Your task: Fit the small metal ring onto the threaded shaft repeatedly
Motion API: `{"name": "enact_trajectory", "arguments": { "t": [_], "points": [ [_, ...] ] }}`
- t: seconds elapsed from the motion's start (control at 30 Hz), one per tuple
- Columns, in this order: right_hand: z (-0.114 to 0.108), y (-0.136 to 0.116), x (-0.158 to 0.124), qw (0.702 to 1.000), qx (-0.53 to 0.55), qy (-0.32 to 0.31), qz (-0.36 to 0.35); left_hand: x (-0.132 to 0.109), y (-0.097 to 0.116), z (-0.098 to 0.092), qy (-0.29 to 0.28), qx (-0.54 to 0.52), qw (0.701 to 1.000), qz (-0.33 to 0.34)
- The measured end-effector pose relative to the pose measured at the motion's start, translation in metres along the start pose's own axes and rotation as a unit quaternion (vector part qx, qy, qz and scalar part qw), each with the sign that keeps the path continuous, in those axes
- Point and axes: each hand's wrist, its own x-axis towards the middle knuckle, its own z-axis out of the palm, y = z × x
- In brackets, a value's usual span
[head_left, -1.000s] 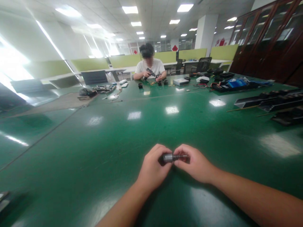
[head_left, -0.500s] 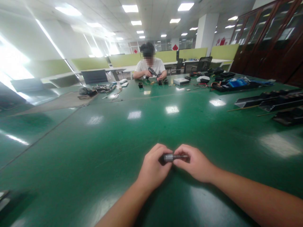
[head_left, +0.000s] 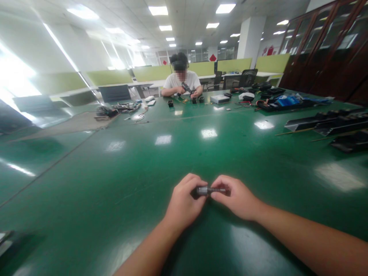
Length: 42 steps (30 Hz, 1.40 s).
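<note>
Evidently, the step in hand is close two-handed work on one small part, at lower centre of the frame. The left hand (head_left: 184, 199) has its thumb and fingers closed on a metallic cylinder (head_left: 202, 190), whose dark end disappears into the grip. From the cylinder's other end a thin, dark shaft (head_left: 217, 190) points toward the right of the frame and passes between the curled thumb and forefinger of the right hand (head_left: 240, 199); whether those fingertips actually press on it cannot be told, and blur hides any thread or flute. Both hands are low over the green tabletop (head_left: 129, 165), and whether the part touches it is unclear. Any next move from this pose would, I judge, call for a firm left hold and a light right-hand guide along the shaft's line, without tilting it. At upper centre, a co-worker (head_left: 188, 79) holds a power drill (head_left: 186, 87), well apart.
</note>
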Motion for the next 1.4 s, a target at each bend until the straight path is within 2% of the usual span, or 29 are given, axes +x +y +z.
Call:
{"name": "enact_trajectory", "arguments": {
  "t": [1.4],
  "points": [
    [0.0, 0.011, 0.003, 0.997, 0.038, 0.051, 0.043, 0.004, -0.005, -0.008, 0.041, 0.032, 0.999, -0.001]
  ]
}}
